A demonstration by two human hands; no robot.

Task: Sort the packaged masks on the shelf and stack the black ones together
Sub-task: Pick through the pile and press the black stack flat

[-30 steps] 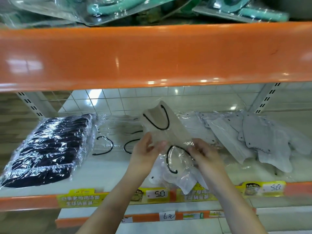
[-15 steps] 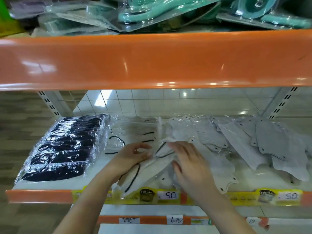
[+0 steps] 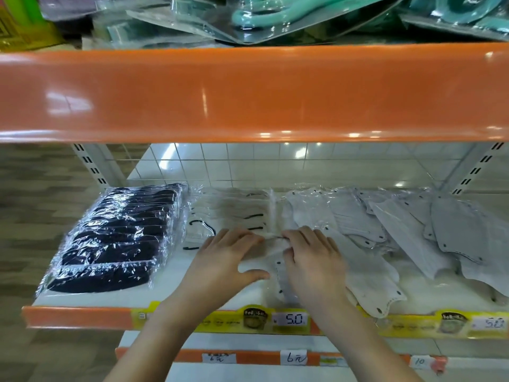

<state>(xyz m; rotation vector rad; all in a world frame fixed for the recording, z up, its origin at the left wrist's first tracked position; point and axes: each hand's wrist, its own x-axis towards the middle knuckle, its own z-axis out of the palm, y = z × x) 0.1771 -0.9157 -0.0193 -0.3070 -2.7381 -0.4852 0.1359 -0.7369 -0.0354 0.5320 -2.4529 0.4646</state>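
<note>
A neat stack of black packaged masks lies at the left end of the shelf. Beside it sit white packaged masks with black ear loops. My left hand and my right hand lie side by side, palms down, pressing on packaged white masks at the middle front of the shelf. Their fingers look fairly flat, with fingertips nearly meeting over a crumpled pack. More white packs and grey packaged masks spread loosely to the right.
A broad orange upper shelf edge hangs low overhead, loaded with teal packaged goods. Yellow price strips and a 5.0 tag run along the front rail. A lower shelf rail with handwritten tags is below.
Both hands came down from holding a white pack with black loops in the air and now press flat on the packs on the shelf. The view has shifted right and lower.
</note>
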